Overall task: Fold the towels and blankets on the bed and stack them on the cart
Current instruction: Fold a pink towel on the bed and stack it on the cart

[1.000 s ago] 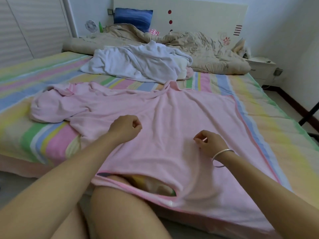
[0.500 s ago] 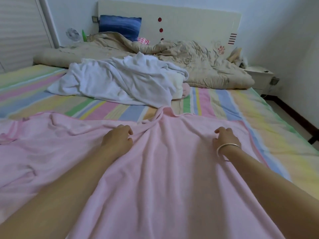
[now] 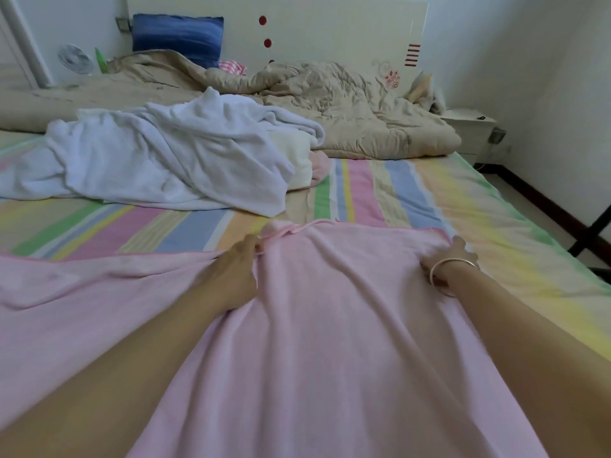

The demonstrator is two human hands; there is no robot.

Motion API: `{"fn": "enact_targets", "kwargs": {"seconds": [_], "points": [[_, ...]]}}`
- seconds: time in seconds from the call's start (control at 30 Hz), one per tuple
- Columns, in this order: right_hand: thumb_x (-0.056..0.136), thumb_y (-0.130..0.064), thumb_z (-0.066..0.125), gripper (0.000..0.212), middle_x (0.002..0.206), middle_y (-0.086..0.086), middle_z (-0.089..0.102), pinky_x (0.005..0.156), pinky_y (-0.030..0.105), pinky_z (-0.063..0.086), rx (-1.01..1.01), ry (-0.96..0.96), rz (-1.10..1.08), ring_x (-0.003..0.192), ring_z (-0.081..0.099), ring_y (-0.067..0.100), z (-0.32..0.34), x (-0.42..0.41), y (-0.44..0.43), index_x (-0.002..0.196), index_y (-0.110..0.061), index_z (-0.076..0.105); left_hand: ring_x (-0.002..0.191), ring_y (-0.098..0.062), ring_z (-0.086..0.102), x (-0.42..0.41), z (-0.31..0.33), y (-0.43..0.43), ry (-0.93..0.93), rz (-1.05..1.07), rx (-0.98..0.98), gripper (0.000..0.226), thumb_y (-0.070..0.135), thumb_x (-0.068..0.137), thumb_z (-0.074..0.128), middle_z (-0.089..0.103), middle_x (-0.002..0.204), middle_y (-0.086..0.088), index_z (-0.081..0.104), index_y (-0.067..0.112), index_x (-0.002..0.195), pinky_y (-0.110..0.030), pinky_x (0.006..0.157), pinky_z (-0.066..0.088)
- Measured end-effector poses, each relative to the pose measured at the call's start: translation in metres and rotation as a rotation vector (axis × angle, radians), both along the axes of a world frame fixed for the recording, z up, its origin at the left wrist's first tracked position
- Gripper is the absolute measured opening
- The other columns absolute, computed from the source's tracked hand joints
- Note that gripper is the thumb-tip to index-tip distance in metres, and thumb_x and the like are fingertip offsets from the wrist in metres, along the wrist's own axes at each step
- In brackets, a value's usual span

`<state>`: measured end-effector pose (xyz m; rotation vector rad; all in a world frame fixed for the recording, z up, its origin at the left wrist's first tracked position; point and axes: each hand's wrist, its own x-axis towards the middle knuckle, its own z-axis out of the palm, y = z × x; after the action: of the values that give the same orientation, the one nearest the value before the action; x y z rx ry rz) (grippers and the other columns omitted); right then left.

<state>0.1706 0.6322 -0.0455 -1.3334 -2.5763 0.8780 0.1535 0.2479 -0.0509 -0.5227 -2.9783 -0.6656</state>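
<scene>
Across the lower half of the frame, the pink blanket (image 3: 330, 325) lies spread over the striped bed (image 3: 496, 226). The left hand (image 3: 236, 269) pinches its far hem between thumb and fingers. The right hand (image 3: 451, 259) curls round the far right corner, its fingertips hidden in the cloth. This looks like the squaring-up before the first fold. Next, both held points likely need drawing taut and level. A crumpled white towel (image 3: 165, 160) waits at upper left.
</scene>
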Motion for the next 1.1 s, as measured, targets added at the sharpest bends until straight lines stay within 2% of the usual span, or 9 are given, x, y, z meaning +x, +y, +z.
{"fn": "enact_targets", "kwargs": {"seconds": [0.13, 0.23, 0.33, 0.47, 0.6, 0.8, 0.97, 1.03, 1.1], "points": [[0.088, -0.025, 0.057, 0.040, 0.126, 0.017, 0.042, 0.082, 0.036, 0.040, 0.061, 0.168, 0.079, 0.105, 0.054, 0.039, -0.015, -0.006, 0.002, 0.126, -0.026, 0.042, 0.116, -0.027, 0.048, -0.015, -0.009, 0.028, -0.037, -0.114, -0.026, 0.041, 0.014, 0.083, 0.050, 0.047, 0.125, -0.005, 0.048, 0.024, 0.123, -0.038, 0.099, 0.041], [0.086, -0.014, 0.052, 0.018, 0.122, 0.020, 0.052, 0.089, 0.036, 0.044, 0.181, 0.232, 0.228, 0.100, 0.058, 0.038, -0.025, -0.010, 0.002, 0.102, -0.021, 0.060, 0.123, -0.026, 0.043, -0.014, -0.016, 0.032, 0.011, -0.073, -0.192, 0.039, 0.026, 0.087, 0.035, 0.043, 0.134, -0.007, 0.054, 0.016, 0.119, -0.035, 0.104, 0.034], [0.085, -0.005, 0.051, 0.032, 0.126, 0.022, 0.045, 0.098, 0.039, 0.040, 0.310, 0.237, 0.318, 0.106, 0.054, 0.041, -0.028, -0.009, 0.001, 0.115, -0.006, 0.062, 0.126, -0.028, 0.041, -0.008, -0.014, 0.026, 0.162, -0.112, -0.326, 0.071, 0.041, 0.082, 0.014, 0.038, 0.144, -0.010, 0.048, 0.006, 0.133, -0.036, 0.105, 0.032], [0.079, 0.001, 0.042, 0.049, 0.114, 0.033, 0.044, 0.089, 0.045, 0.038, 0.563, 0.341, 0.403, 0.099, 0.048, 0.047, -0.014, -0.011, 0.007, 0.126, 0.011, 0.049, 0.143, -0.023, 0.024, -0.015, -0.001, 0.016, 0.245, -0.063, -0.476, 0.069, 0.051, 0.097, 0.034, 0.009, 0.161, -0.005, 0.025, 0.008, 0.150, -0.035, 0.114, 0.024], [0.082, 0.004, 0.044, 0.043, 0.118, 0.028, 0.041, 0.094, 0.041, 0.034, 0.614, 0.314, 0.425, 0.107, 0.044, 0.043, 0.012, -0.014, 0.022, 0.125, 0.006, 0.048, 0.146, -0.021, 0.019, -0.034, 0.026, 0.023, 0.277, -0.097, -0.472, 0.089, 0.072, 0.085, 0.024, -0.003, 0.163, 0.002, 0.014, 0.016, 0.155, -0.036, 0.117, 0.021], [0.082, 0.000, 0.046, 0.048, 0.123, 0.026, 0.037, 0.103, 0.045, 0.035, 0.561, 0.262, 0.416, 0.115, 0.040, 0.044, 0.030, -0.028, 0.055, 0.130, 0.002, 0.043, 0.147, -0.022, 0.018, -0.068, 0.043, 0.051, 0.332, -0.123, -0.465, 0.090, 0.073, 0.087, 0.031, -0.010, 0.162, 0.006, 0.009, 0.019, 0.155, -0.037, 0.117, 0.021], [0.087, -0.015, 0.049, 0.049, 0.138, 0.022, 0.030, 0.108, 0.043, 0.034, 0.391, 0.065, 0.436, 0.122, 0.039, 0.044, 0.006, -0.049, 0.048, 0.133, -0.002, 0.042, 0.147, -0.026, 0.018, -0.082, 0.006, 0.046, 0.092, -0.078, -0.577, 0.092, 0.079, 0.082, 0.014, -0.004, 0.164, 0.001, 0.003, 0.025, 0.156, -0.039, 0.117, 0.020], [0.094, -0.027, 0.041, 0.053, 0.151, 0.021, 0.020, 0.115, 0.043, 0.022, 0.343, -0.082, 0.396, 0.138, 0.024, 0.040, -0.014, -0.051, 0.037, 0.143, -0.011, 0.034, 0.148, -0.026, 0.016, -0.081, -0.016, 0.041, -0.003, -0.075, -0.508, 0.096, 0.084, 0.076, 0.007, -0.005, 0.164, 0.003, 0.005, 0.030, 0.156, -0.039, 0.119, 0.018], [0.100, -0.028, 0.030, 0.055, 0.159, 0.016, 0.006, 0.117, 0.042, 0.008, 0.396, -0.182, 0.431, 0.145, 0.005, 0.033, -0.027, -0.050, 0.031, 0.152, -0.018, 0.017, 0.148, -0.022, 0.014, -0.083, -0.031, 0.036, 0.031, -0.065, -0.373, 0.101, 0.089, 0.071, 0.004, -0.005, 0.163, 0.007, 0.012, 0.033, 0.155, -0.038, 0.120, 0.018]]}}
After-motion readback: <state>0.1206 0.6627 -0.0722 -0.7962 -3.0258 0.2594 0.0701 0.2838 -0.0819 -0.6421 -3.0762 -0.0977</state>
